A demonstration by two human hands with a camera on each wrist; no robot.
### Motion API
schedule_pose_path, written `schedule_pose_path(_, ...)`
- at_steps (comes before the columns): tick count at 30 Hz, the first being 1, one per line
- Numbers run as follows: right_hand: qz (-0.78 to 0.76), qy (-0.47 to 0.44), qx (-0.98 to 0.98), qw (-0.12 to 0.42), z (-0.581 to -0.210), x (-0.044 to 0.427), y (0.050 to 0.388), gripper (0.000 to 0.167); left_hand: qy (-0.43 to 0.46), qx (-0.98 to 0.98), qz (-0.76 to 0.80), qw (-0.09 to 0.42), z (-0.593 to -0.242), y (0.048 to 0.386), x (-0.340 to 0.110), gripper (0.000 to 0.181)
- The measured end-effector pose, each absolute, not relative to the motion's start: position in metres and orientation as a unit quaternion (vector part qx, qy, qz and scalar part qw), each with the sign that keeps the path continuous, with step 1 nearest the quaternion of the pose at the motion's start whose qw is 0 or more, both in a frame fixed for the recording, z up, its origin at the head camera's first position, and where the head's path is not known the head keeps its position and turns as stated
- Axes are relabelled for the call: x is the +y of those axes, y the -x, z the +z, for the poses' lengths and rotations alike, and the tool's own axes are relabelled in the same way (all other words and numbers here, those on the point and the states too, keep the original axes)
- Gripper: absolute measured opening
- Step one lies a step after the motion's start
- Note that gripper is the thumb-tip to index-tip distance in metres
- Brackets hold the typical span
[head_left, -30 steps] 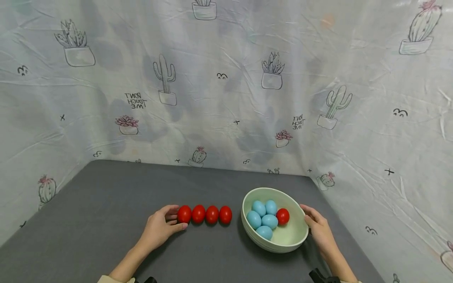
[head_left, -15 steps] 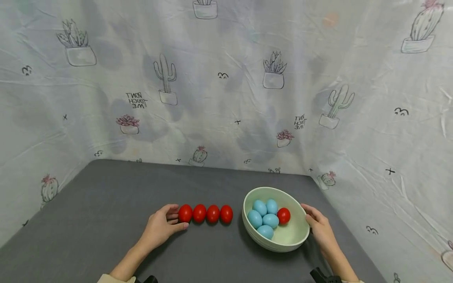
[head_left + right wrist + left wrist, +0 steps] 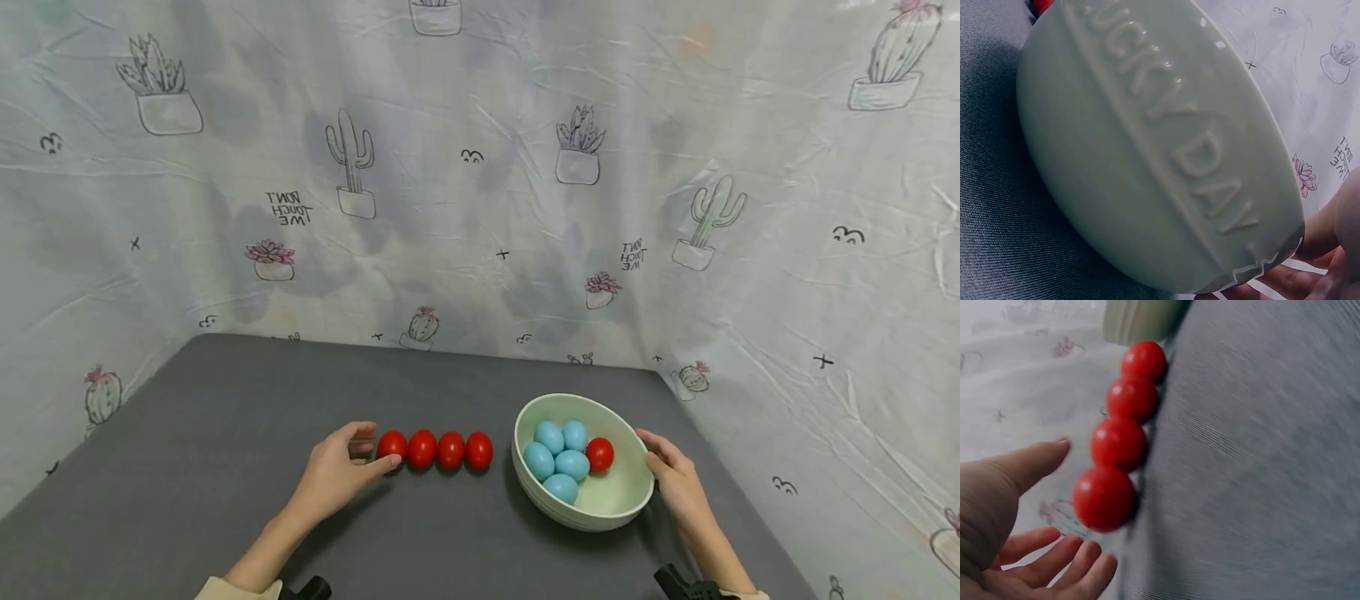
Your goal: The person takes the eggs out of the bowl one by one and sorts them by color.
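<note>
Several red eggs lie side by side in a row on the grey table. My left hand is at the row's left end, thumb and fingers spread around the nearest red egg; the left wrist view shows a gap between them and it. To the right, my right hand grips the rim of a pale green bowl, its fingers partly hidden behind the bowl wall. The bowl holds several light blue eggs and one red egg. Raised lettering runs along its outside in the right wrist view.
The dark grey table ends at a pale cloth backdrop printed with cactus drawings, which rises behind and at both sides. The bowl stands just right of the egg row. Black straps show near the wrists.
My left hand has shifted slightly up, and its thumb now overlaps the leftmost egg's lower edge in the head view. The eggs, the bowl and my right hand stay as they were.
</note>
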State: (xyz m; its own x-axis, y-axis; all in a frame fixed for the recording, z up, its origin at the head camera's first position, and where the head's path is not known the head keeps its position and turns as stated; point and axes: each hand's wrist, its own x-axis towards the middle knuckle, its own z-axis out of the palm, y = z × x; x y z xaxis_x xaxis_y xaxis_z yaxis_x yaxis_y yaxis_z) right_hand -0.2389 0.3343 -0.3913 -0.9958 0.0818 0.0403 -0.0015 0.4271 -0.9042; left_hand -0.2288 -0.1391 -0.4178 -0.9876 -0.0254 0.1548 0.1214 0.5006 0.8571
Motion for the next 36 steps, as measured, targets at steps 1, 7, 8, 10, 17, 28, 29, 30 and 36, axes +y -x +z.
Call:
schedule_pose_path(1, 0.533, 0.022, -0.845, 0.041, -0.391, 0.334, 0.239, 0.039, 0.029, -0.866, -0.491, 0.085, -0.415, 0.228, -0.138, 0.069)
schedule_pose_path(7, 0.537, 0.015, -0.842, 0.047, -0.392, 0.334, 0.237, 0.038, 0.055, -0.865, -0.478, 0.143, -0.395, 0.225, -0.119, 0.056)
schedule_pose_path(8, 0.538, 0.015, -0.842, 0.047, -0.392, 0.334, 0.237, 0.038, 0.063, -0.862, -0.479, 0.151, -0.392, 0.225, -0.114, 0.054)
schedule_pose_path(10, 0.537, 0.016, -0.842, 0.048, -0.392, 0.334, 0.237, 0.038, 0.084, -0.853, -0.487, 0.166, -0.386, 0.225, -0.103, 0.051)
schedule_pose_path(17, 0.537, 0.029, -0.842, 0.037, -0.392, 0.335, 0.239, 0.039, 0.17, -0.818, -0.53, 0.147, -0.366, 0.23, -0.052, 0.039)
schedule_pose_path(28, 0.538, 0.033, -0.841, 0.04, -0.392, 0.334, 0.24, 0.039, 0.272, -0.761, -0.589, 0.018, -0.358, 0.244, 0.019, 0.047)
schedule_pose_path(29, 0.539, 0.033, -0.841, 0.039, -0.391, 0.334, 0.24, 0.039, 0.273, -0.755, -0.596, 0.004, -0.358, 0.245, 0.025, 0.047)
schedule_pose_path(30, 0.539, 0.033, -0.841, 0.039, -0.391, 0.334, 0.239, 0.039, 0.273, -0.752, -0.601, -0.009, -0.357, 0.246, 0.029, 0.047)
schedule_pose_path(36, 0.544, 0.032, -0.838, 0.034, -0.39, 0.334, 0.239, 0.039, 0.289, -0.735, -0.609, -0.067, -0.355, 0.251, 0.053, 0.05)
